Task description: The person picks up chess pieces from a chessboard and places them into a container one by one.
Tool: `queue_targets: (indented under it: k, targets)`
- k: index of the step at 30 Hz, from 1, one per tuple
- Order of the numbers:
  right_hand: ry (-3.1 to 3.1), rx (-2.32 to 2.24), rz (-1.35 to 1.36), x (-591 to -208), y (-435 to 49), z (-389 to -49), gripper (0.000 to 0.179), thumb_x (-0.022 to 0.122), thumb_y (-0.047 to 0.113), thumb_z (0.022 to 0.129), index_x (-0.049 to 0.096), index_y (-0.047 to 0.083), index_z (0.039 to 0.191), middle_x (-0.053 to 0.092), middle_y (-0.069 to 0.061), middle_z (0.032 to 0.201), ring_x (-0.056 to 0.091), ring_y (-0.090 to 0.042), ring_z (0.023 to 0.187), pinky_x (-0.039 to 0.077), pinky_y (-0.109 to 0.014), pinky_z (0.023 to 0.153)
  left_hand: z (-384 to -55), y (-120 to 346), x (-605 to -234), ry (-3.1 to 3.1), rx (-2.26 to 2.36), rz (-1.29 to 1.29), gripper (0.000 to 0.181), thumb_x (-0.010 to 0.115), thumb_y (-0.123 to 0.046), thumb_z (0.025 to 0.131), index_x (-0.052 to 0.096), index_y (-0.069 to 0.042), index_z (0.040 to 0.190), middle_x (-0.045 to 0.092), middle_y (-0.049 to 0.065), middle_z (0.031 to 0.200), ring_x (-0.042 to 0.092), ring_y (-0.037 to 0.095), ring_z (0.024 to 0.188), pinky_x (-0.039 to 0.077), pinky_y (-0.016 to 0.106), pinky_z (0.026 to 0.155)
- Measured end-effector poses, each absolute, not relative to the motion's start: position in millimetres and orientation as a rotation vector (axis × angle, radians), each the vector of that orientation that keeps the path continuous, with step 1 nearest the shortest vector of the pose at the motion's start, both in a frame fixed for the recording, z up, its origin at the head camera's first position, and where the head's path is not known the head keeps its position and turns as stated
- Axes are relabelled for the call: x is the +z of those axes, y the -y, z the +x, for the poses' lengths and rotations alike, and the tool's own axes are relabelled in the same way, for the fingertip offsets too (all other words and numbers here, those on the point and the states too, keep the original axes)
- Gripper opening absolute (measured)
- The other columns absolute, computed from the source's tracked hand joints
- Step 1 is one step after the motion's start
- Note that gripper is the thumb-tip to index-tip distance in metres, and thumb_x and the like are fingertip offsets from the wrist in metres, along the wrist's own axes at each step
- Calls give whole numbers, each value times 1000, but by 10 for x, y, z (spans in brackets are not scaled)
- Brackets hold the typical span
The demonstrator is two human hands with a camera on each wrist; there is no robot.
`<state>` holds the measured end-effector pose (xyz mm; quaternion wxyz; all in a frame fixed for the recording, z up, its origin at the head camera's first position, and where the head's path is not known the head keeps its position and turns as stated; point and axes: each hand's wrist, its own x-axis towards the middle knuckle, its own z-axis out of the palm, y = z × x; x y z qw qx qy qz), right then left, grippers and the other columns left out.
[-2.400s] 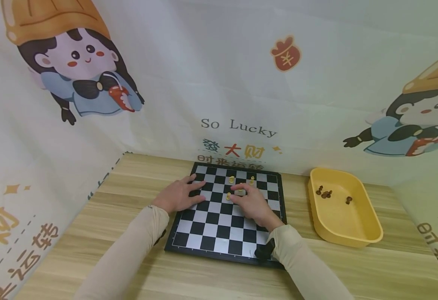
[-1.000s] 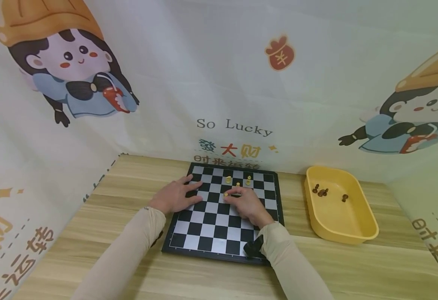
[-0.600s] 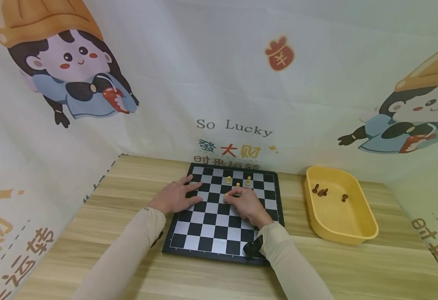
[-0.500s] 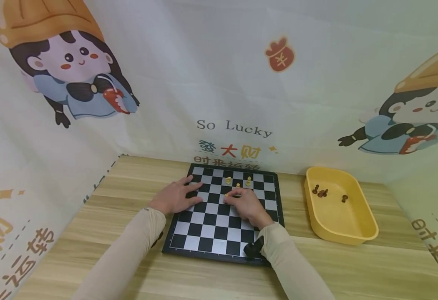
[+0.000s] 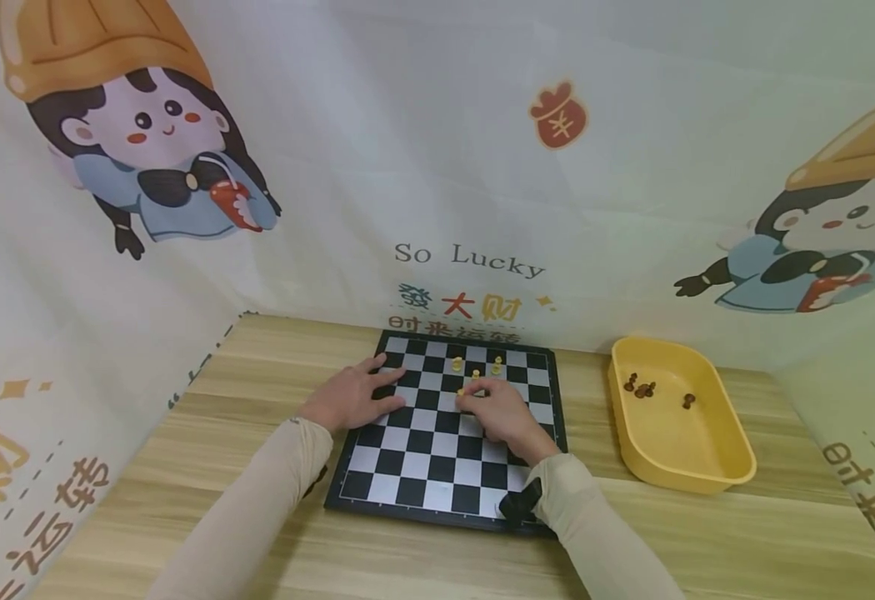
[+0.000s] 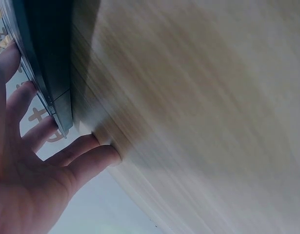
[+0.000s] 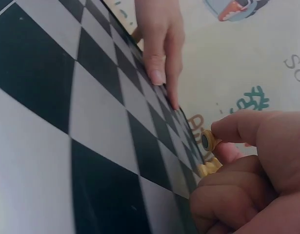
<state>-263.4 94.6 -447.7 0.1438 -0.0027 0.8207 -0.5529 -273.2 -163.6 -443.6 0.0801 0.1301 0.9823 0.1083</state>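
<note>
On the black-and-white chessboard (image 5: 417, 465), my right hand (image 5: 501, 412) pinches a small yellow chess piece (image 7: 207, 140) between thumb and index finger. The dark round underside of the piece shows in the right wrist view, tilted and apart from the squares. Close beyond that hand, several yellow chess pieces stand on the board, among them one piece (image 5: 457, 364) to the left and another piece (image 5: 497, 365) to the right. My left hand (image 5: 347, 398) rests with spread fingers on the board's left edge; the left wrist view shows its fingertips along the rim.
A yellow plastic tray (image 5: 688, 458) stands right of the board, with several dark brown chess pieces (image 5: 643, 389) lying in it. Both rest on a wood-grain table (image 5: 257, 358). A printed cloth (image 5: 332, 167) hangs behind and at the sides.
My right hand has shifted slightly to the right with the pinched chess piece, which half a second ago was largely hidden by the fingers. The left hand has stayed in place.
</note>
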Motion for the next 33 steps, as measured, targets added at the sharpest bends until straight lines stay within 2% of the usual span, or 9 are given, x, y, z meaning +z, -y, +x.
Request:
queue_targets:
  k: [7,12,14,17,19,20,22,24,33]
  targets:
    - [-2422,-1566,3,-4405,-1098,-2667,20,70,25,93,70,13,109,38,8,53,28,-10,42,27,-25,41,-2749,1656,-4447,-2948,311,408,66,49,-64,100,41,-31,157,26,11,170,35,48,150,36,58,121]
    - [-2479,-1543,25,-4369,-1181,-2657,19,70,24,92,71,12,107,52,4,65,35,-11,48,33,-26,45,-2758,1654,-4440,-2952,309,428,66,49,-64,100,42,-30,157,27,13,170,35,49,150,36,58,121]
    - [-2522,-1524,16,-4363,-1211,-2648,18,69,23,91,71,11,105,61,1,80,41,-11,55,38,-26,50,-2760,1653,-4440,-2950,311,430,66,49,-64,100,42,-30,157,27,13,169,35,49,149,36,58,121]
    - [-2556,-1505,29,-4344,-1247,-2638,18,69,22,90,71,10,104,65,-1,97,43,-12,58,39,-25,53,-2763,1652,-4443,-2950,311,427,66,49,-63,100,42,-30,157,27,13,169,35,49,150,36,58,121]
    - [-2557,-1502,51,-4324,-1271,-2635,19,69,21,90,70,10,106,65,1,93,42,-11,55,37,-25,51,-2763,1651,-4443,-2952,307,424,66,49,-63,100,42,-30,157,27,13,169,35,49,150,36,59,121]
    - [-2546,-1503,66,-4315,-1283,-2635,20,68,21,91,70,10,108,63,2,84,40,-10,51,35,-25,49,-2761,1650,-4442,-2953,304,424,66,49,-63,100,42,-30,157,27,13,169,35,49,150,36,59,121]
    - [-2512,-1525,92,-4295,-1312,-2637,23,68,20,92,69,10,112,53,6,65,34,-10,44,31,-25,45,-2757,1649,-4438,-2951,300,424,66,49,-63,100,41,-30,157,27,13,169,35,48,150,36,59,121]
    - [-2487,-1544,112,-4282,-1348,-2639,25,68,20,93,68,9,116,41,7,54,33,-10,43,30,-25,43,-2750,1649,-4437,-2946,301,420,66,49,-63,100,41,-30,157,27,13,170,35,48,150,35,59,121]
    - [-2404,-1644,149,-4257,-1529,-2701,29,67,22,96,61,6,119,33,9,52,28,-9,42,26,-24,41,-2745,1643,-4453,-2954,319,426,65,50,-61,100,42,-29,157,28,14,169,35,48,150,35,59,121]
